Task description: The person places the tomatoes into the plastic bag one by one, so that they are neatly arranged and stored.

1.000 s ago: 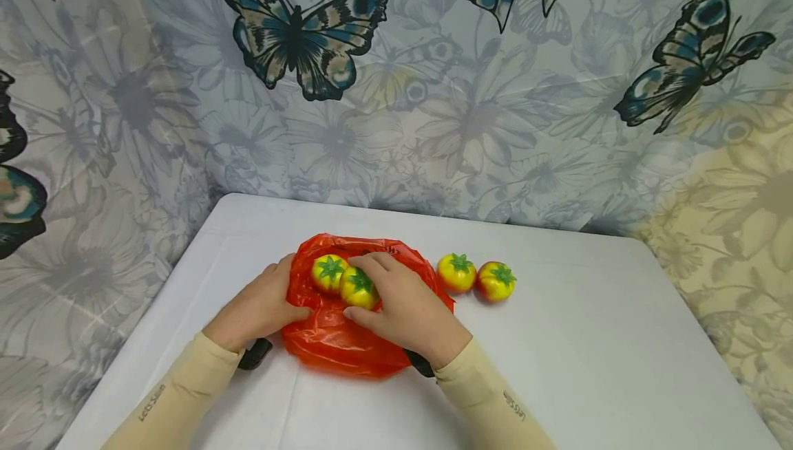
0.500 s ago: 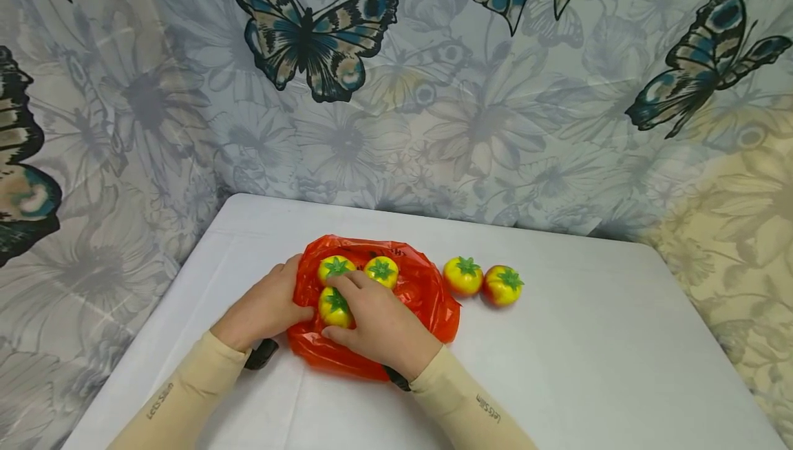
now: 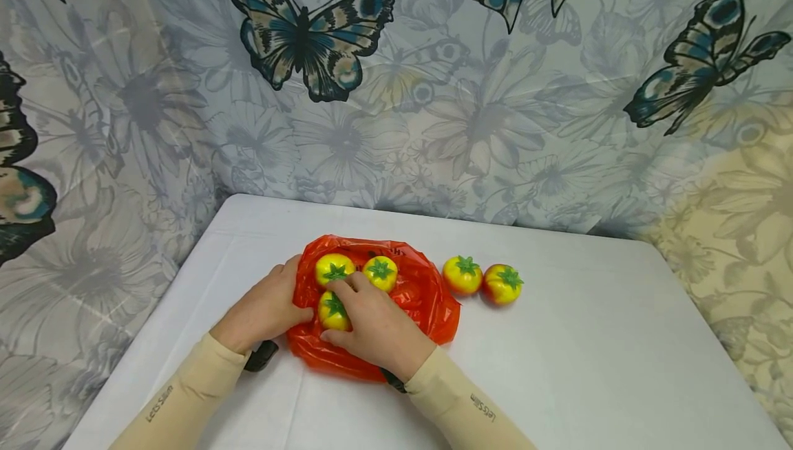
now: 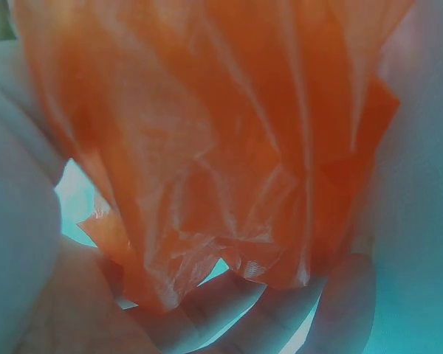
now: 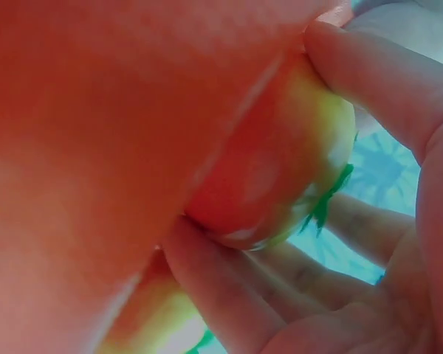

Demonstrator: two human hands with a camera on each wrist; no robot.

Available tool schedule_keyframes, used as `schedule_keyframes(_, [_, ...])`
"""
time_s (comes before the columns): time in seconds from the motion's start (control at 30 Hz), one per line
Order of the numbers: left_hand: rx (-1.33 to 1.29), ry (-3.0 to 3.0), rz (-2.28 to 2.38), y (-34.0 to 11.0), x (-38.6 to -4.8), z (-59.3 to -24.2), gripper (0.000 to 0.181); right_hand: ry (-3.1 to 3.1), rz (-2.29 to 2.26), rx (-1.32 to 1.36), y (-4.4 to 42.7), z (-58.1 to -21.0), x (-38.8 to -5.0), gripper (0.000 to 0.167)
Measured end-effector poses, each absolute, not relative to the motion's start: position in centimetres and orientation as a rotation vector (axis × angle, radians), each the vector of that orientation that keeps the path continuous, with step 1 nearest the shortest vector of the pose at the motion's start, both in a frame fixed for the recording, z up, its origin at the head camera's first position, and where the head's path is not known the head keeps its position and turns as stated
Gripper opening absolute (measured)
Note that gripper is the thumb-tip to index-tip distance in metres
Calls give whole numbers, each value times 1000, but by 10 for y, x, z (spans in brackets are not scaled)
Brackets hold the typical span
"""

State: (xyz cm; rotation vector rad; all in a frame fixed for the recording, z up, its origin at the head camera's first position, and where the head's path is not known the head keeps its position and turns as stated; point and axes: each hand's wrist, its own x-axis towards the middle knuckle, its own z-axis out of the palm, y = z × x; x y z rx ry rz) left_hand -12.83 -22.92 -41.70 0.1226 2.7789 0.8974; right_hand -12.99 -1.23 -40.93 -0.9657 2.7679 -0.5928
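Note:
A red plastic bag (image 3: 427, 298) lies spread on the white table, with three yellow-red tomatoes in its opening. My left hand (image 3: 263, 305) grips the bag's left edge; in the left wrist view its fingers (image 4: 280, 310) curl behind the crinkled plastic. My right hand (image 3: 378, 326) holds the nearest tomato (image 3: 332, 309) between thumb and fingers, over the bag. The right wrist view shows this tomato (image 5: 280, 162) with its green leafy top, partly hidden by red plastic. Behind it sit a left tomato (image 3: 333, 268) and a right tomato (image 3: 381, 273).
Two more tomatoes, one yellower (image 3: 462, 275) and one redder (image 3: 502, 285), stand side by side on the table (image 3: 588, 340) just right of the bag. A patterned butterfly backdrop (image 3: 483, 126) rises behind the table's far edge.
My right hand has moved left and nearer to me with a tomato, and a third tomato now shows in the bag. The left tomato has tipped slightly. My left hand keeps its hold.

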Motion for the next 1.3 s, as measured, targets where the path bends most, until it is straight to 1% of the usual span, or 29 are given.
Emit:
schedule_keyframes(0.37, [127, 2781, 888, -229, -129, -418, 91, 2748, -532, -946, -16, -416, -129, 67])
schedule_keyframes(0.67, [115, 2773, 882, -228, -128, -417, 95, 2763, -536, -966, -16, -419, -128, 66])
schedule_keyframes(0.87, [105, 2771, 871, -228, -128, -417, 97, 2753, -560, -969, -15, -420, -128, 67])
schedule_keyframes(1.3, [110, 2778, 855, -228, -129, -417, 93, 2739, -559, -962, -17, -419, -129, 69])
